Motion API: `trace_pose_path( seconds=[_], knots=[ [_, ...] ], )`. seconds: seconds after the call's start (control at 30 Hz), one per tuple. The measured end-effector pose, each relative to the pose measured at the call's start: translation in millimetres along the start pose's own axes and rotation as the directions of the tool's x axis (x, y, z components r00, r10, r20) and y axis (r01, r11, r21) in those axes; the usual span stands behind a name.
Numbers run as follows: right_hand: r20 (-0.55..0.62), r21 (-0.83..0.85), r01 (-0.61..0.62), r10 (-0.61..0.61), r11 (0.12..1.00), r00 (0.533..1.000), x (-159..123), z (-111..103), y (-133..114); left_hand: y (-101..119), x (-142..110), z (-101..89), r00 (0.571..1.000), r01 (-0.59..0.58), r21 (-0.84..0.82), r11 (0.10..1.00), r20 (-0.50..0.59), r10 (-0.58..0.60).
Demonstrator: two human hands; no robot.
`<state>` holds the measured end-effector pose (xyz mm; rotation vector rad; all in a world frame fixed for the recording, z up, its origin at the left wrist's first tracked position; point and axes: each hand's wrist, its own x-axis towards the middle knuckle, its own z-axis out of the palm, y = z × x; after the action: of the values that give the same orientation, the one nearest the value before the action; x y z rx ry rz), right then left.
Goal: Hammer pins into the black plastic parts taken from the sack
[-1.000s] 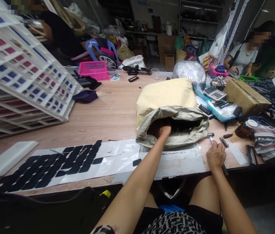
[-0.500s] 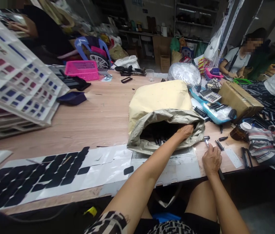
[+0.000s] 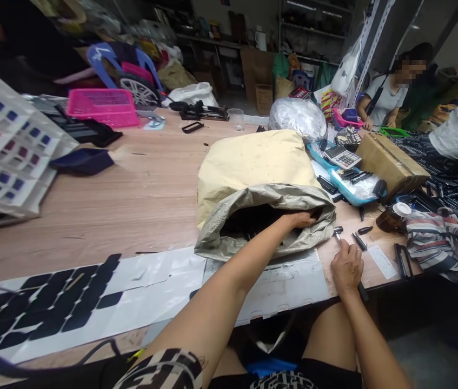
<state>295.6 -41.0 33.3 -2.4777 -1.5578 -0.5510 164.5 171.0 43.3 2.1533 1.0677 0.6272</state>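
A cream paper sack [image 3: 257, 156] lies on the table with its grey woven mouth facing me. My left hand [image 3: 304, 219] is inside the right part of that mouth, its fingers hidden by shadow and the sack's edge. What it touches in there I cannot make out. Right of the sack, my right hand [image 3: 347, 265] rests at the table's front edge, closed around a small hammer [image 3: 338, 233] with a metal head and a dark handle end. Small black parts [image 3: 359, 241] lie beside that hand.
Left of the sack, a white sheet [image 3: 151, 275] carries rows of black rounded pads [image 3: 58, 297]. A white crate [image 3: 5, 146] stands far left. On the right are a blue tray [image 3: 352, 189], calculator [image 3: 342, 156], cardboard box [image 3: 391, 162], brown jar [image 3: 391, 217] and striped cloth [image 3: 447, 243]. A co-worker [image 3: 386, 97] sits beyond.
Inside the sack mouth, my left hand has moved from the left part to the right. My right hand keeps hold of the hammer. The whole view has shifted, with table things sliding leftward.
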Motion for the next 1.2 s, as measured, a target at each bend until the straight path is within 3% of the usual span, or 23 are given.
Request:
trace_pose_path(
  seconds=[0.17, 0.3, 0.4, 0.5, 0.6, 0.7, 0.83, 0.93, 1.07, 1.2],
  knots=[
    [-0.017, -0.002, 0.004, -0.004, 1.000, 1.000, 0, 4, 2, -12, -31, -29.8, 0.982, -0.135, 0.069, 0.989, 0.145, 0.124],
    [-0.029, 0.004, 0.011, -0.011, 1.000, 1.000, 0, 4, 3, -22, -63, -50.2, 0.970, -0.061, 0.258, 0.964, 0.242, -0.003],
    [-0.035, 0.006, 0.013, -0.013, 1.000, 0.999, 1, 3, 2, -23, -86, -58.8, 0.973, -0.016, 0.357, 0.934, 0.222, -0.068],
    [-0.042, 0.004, 0.012, -0.012, 1.000, 0.999, 2, 2, 2, -15, -106, -63.3, 0.991, -0.060, 0.439, 0.896, 0.131, 0.002],
    [-0.055, 0.002, 0.012, -0.012, 1.000, 0.998, 3, 4, 3, -4, -129, -63.5, 0.989, -0.116, 0.497, 0.860, -0.026, 0.148],
    [-0.074, 0.001, 0.019, -0.019, 1.000, 0.997, 3, 5, 3, 4, -153, -54.2, 0.976, -0.093, 0.455, 0.886, -0.135, 0.172],
    [-0.083, 0.017, 0.017, -0.015, 1.000, 0.996, 5, 7, 2, 11, -180, -26.4, 0.993, -0.099, 0.383, 0.918, -0.015, 0.113],
    [-0.074, 0.033, 0.010, -0.007, 0.999, 0.997, 6, 9, 4, 16, -190, -11.8, 0.998, -0.030, 0.414, 0.910, -0.042, 0.052],
    [-0.052, 0.063, -0.005, 0.009, 0.998, 0.999, 5, 1, 7, 17, -192, -18.5, 0.996, 0.003, 0.282, 0.959, -0.088, 0.023],
    [-0.060, 0.188, 0.019, -0.008, 0.982, 0.998, 15, -30, -16, 16, -187, -29.4, 0.992, 0.116, 0.134, 0.984, -0.060, -0.109]
  ],
)
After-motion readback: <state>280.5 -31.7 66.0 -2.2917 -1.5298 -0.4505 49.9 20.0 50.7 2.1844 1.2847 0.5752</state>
